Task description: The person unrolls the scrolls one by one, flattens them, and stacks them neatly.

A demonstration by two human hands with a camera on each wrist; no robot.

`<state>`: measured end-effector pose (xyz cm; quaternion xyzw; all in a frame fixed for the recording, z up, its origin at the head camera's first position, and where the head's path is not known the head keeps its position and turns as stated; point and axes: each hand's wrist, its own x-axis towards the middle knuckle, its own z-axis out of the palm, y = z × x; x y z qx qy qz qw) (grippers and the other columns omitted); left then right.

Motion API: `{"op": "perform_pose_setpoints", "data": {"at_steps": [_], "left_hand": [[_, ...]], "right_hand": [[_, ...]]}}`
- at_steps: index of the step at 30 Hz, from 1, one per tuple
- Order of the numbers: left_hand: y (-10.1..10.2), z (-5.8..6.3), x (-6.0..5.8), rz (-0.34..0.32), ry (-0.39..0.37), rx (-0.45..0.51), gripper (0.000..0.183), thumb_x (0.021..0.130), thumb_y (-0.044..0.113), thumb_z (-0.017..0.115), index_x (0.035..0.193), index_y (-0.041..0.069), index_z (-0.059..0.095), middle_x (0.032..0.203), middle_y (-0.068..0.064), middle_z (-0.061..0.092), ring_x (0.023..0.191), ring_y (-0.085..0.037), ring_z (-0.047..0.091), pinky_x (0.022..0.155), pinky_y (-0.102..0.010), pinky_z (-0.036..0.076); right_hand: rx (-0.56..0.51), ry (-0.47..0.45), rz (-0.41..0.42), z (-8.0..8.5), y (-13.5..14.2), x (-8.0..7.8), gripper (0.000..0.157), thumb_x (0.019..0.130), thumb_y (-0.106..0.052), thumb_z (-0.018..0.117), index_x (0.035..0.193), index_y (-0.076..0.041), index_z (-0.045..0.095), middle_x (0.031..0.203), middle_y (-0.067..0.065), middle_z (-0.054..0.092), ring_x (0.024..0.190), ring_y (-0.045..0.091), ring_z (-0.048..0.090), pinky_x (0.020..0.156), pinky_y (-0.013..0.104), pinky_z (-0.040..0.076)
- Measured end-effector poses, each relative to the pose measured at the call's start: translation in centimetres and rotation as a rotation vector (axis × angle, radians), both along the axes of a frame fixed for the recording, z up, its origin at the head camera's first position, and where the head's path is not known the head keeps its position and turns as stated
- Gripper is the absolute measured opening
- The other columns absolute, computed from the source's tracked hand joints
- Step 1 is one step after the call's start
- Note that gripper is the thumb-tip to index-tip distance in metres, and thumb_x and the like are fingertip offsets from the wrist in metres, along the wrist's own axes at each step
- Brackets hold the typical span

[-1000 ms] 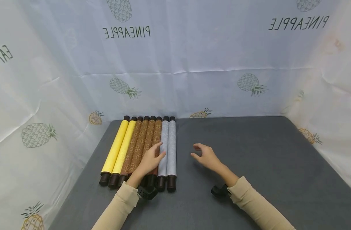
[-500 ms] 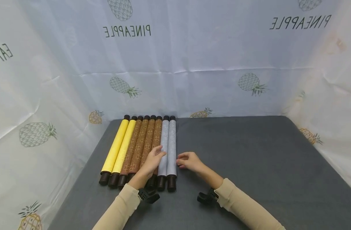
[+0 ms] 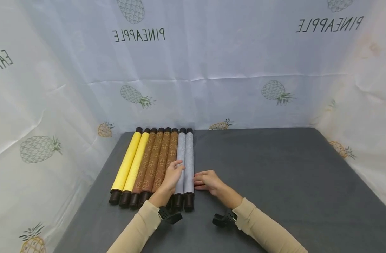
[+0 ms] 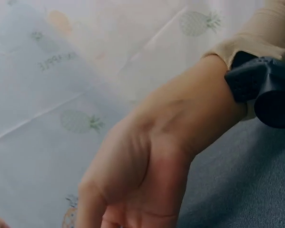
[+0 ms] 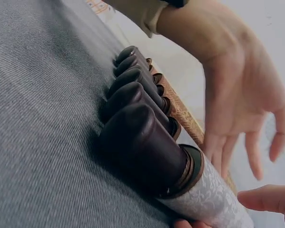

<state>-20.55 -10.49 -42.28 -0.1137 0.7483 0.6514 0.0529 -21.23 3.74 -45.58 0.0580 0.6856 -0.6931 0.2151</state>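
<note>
Rolled scrolls with dark end knobs lie side by side on the grey table: two yellow ones [image 3: 126, 161], several brown patterned ones [image 3: 153, 158] and, rightmost, two pale grey ones [image 3: 189, 151]. My left hand [image 3: 173, 175] hovers over the brown and grey scrolls, fingers loosely bent and holding nothing. My right hand [image 3: 210, 182] is at the outer side of the last grey scroll, fingertips right at its edge. In the right wrist view its thumb [image 5: 268, 197] is beside the grey scroll's patterned cover, with fingertips low against the other side. The left wrist view shows my left palm, fingers partly cut off.
A grey cloth-covered table [image 3: 275, 175] stretches to the right of the row. White curtains [image 3: 230, 56] printed with pineapples hang behind and at both sides. Each wrist wears a black camera [image 3: 222, 218].
My right hand has come in from the right to the last grey scroll's edge. My left hand has shifted slightly right and nearer to me. The scrolls have barely moved.
</note>
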Motion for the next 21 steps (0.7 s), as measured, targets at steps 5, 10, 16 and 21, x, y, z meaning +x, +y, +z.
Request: {"op": "perform_pose_setpoints", "data": {"at_steps": [5,10,16,21], "left_hand": [[0.7,0.4,0.1,-0.027,-0.017,-0.042,0.051,0.090,0.012,0.048,0.138,-0.002,0.038,0.150,-0.029,0.030,0.138,-0.043,0.031,0.112,-0.061,0.027],[0.3,0.7,0.2,-0.040,-0.054,0.008,0.059,0.089,0.013,0.047,0.143,-0.005,0.030,0.152,-0.030,0.024,0.140,-0.044,0.028,0.115,-0.059,0.025],[-0.2,0.5,-0.1,-0.050,-0.079,0.056,0.061,0.088,0.013,0.045,0.144,-0.007,0.031,0.154,-0.029,0.023,0.144,-0.043,0.021,0.119,-0.058,0.017],[0.0,-0.1,0.0,-0.063,-0.065,0.061,0.058,0.088,0.010,0.045,0.142,-0.007,0.033,0.153,-0.029,0.025,0.145,-0.044,0.019,0.119,-0.060,0.014]], "right_hand": [[0.068,0.024,0.019,0.0,-0.5,-0.1,0.043,0.083,-0.003,0.067,0.119,0.018,0.056,0.107,0.027,0.068,0.081,0.017,0.069,0.076,0.036,0.060],[0.134,0.023,0.033,-0.1,-0.4,0.0,0.042,0.083,-0.002,0.069,0.117,0.018,0.056,0.109,0.027,0.066,0.082,0.016,0.068,0.077,0.035,0.060],[0.134,0.033,0.017,0.2,0.3,0.3,0.041,0.082,0.000,0.068,0.117,0.017,0.055,0.101,0.021,0.065,0.078,0.016,0.062,0.076,0.034,0.059],[0.161,0.042,0.012,0.3,0.9,0.0,0.041,0.082,-0.001,0.069,0.116,0.017,0.056,0.097,0.018,0.065,0.075,0.015,0.061,0.073,0.032,0.060]]}}
